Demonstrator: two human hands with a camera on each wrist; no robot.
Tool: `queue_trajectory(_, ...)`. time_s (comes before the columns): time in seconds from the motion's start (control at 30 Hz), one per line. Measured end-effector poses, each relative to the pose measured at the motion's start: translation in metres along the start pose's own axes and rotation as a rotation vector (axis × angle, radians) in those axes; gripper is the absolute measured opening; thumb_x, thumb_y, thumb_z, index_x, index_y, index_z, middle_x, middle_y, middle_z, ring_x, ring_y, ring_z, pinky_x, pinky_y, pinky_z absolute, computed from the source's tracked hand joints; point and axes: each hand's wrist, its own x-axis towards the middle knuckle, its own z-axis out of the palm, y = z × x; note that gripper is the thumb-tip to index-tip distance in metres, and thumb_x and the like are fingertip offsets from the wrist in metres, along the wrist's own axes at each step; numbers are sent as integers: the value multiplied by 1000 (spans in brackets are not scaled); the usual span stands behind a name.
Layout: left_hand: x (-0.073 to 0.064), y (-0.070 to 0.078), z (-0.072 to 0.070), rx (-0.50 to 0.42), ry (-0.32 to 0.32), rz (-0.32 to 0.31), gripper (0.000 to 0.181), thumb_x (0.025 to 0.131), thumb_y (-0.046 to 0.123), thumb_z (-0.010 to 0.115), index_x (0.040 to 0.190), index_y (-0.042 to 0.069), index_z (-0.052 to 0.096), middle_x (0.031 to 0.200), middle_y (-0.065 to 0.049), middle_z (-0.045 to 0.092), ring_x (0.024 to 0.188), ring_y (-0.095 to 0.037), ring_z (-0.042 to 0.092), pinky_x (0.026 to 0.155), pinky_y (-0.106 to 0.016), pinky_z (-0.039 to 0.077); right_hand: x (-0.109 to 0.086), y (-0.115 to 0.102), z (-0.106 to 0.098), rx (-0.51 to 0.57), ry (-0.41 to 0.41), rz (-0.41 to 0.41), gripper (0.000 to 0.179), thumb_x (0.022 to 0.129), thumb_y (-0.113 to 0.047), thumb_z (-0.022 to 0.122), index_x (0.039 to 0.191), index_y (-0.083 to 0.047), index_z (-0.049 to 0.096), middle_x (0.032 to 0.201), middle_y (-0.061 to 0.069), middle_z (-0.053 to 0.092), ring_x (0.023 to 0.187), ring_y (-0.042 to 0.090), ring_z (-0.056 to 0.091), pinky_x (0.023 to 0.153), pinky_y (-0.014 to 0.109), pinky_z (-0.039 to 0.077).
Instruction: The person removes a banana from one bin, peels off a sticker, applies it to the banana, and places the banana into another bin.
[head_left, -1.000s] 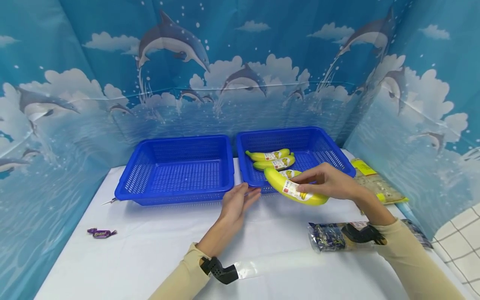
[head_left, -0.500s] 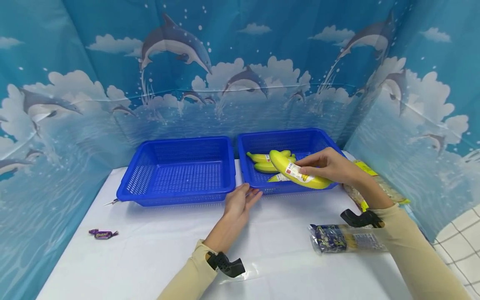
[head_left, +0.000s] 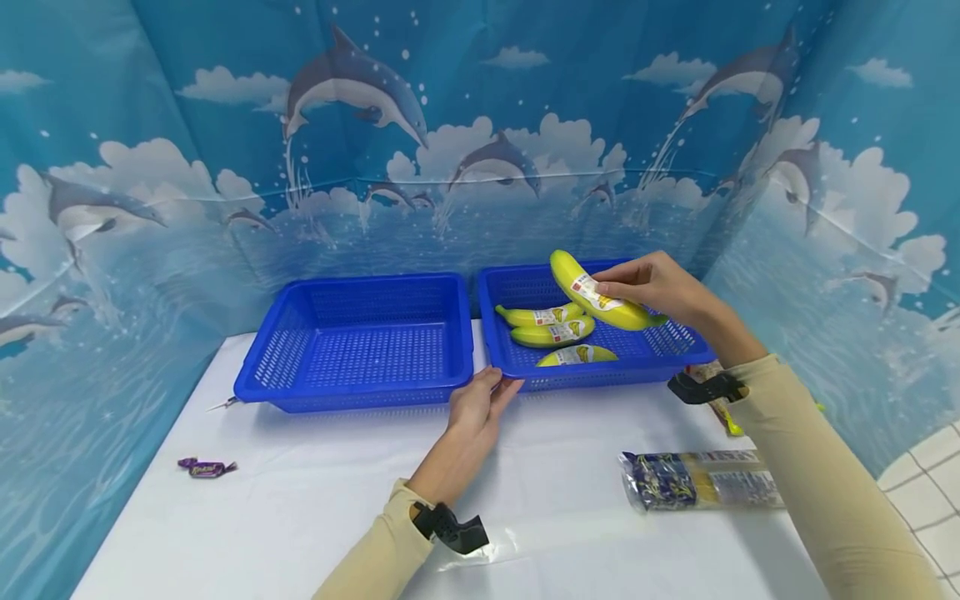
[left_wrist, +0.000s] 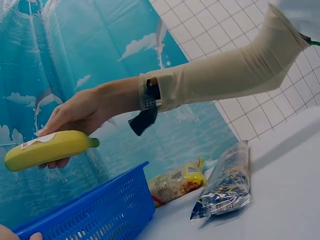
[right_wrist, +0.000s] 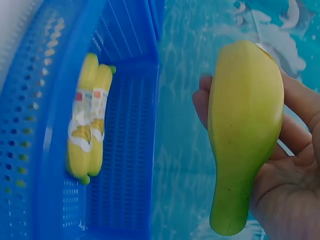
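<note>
My right hand (head_left: 660,285) grips a yellow banana (head_left: 619,313) with a printed paper label, holding it above the right blue basket (head_left: 600,374). In the right wrist view, the green stem end of this banana (right_wrist: 245,120) points down. Three labelled bananas lie inside the basket: two side by side, an upper banana (head_left: 528,317) and a middle banana (head_left: 553,334), and a front banana (head_left: 577,356) apart from them. With thumb and fingers, my left hand (head_left: 472,407) holds the basket's front rim near its left corner.
An empty blue basket (head_left: 352,392) stands to the left. A purple wrapped candy (head_left: 208,469) lies at the table's left. On the right are a clear noodle-like pack (head_left: 690,482) and a yellow-edged food bag (left_wrist: 180,182), partly behind my right arm in the head view.
My right hand has lifted the banana up and back, from the basket's front edge to over its right side. My left hand stays at the rim. The front banana is more exposed.
</note>
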Motion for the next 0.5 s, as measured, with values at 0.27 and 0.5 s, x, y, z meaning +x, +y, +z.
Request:
queue_trajectory(0.27,2,1,-2,-8,13,-8,41,108,-8,53,148,-13,49,135,-29,55,121,-30,64,99,-34,61,32,22,-12,162,-26,146,59,106,-33,73,152,0,59,143,17,65,103,14,71,83,31,63)
queue_trajectory(0.5,2,0,-3,-9,13,-16,42,107,-7,54,149,-11,49,139,-30,54,127,-33,64,99,-36,62,52,56,-16,203,-44,259,64,106,-32,73,157,1,52,153,21,56,102,11,70,85,31,62)
